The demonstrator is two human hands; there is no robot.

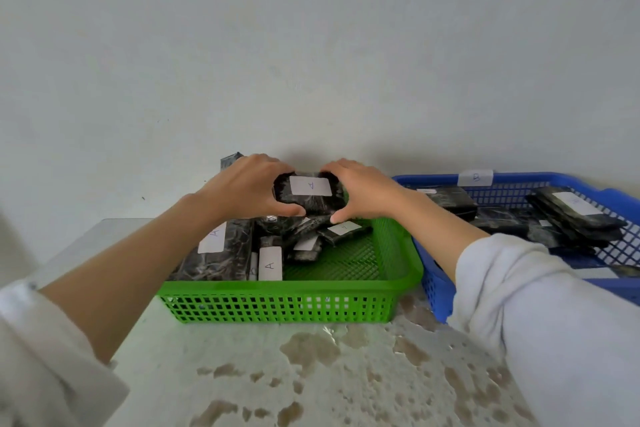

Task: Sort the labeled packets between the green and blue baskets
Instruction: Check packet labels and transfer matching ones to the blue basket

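both hands, left [247,185] and right [367,191], clasp an "a" packet [309,196] between them; green basket [277,302] below, blue basket [440,288] beside the right.

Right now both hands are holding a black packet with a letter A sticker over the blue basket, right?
Not quite. The head view shows the left hand and right hand holding the black packet with the A sticker over the green basket, not the blue basket, which sits to the right.
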